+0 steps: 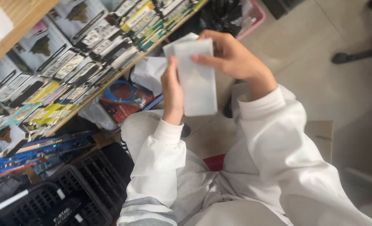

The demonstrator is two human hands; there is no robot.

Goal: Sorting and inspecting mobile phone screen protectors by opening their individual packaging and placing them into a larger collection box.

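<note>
A stack of flat white rectangular packets (196, 77) is held up in front of the person, between both hands and above the lap. The packets are pale, matte and slightly translucent-looking, longer than wide, with the front one squared up and another peeking out crooked behind its top left corner. The left hand (172, 90) clasps the stack along its left edge, thumb on the front face. The right hand (232, 56) grips the top right corner, fingers curled over the front and thumb behind. Both arms wear white long sleeves.

To the left runs a wooden shelf (110, 79) packed with rows of small carded packages in black, white, yellow and green. Just below the shelf edge lie a crumpled clear bag (150, 73) and a red packet with a coiled blue cable (125, 98), close beneath the left hand. Black plastic crates (89, 180) sit at the lower left beside the person's knee. A pink basket lined with a black bag (232, 16) stands beyond the hands on the tiled floor (320, 62).
</note>
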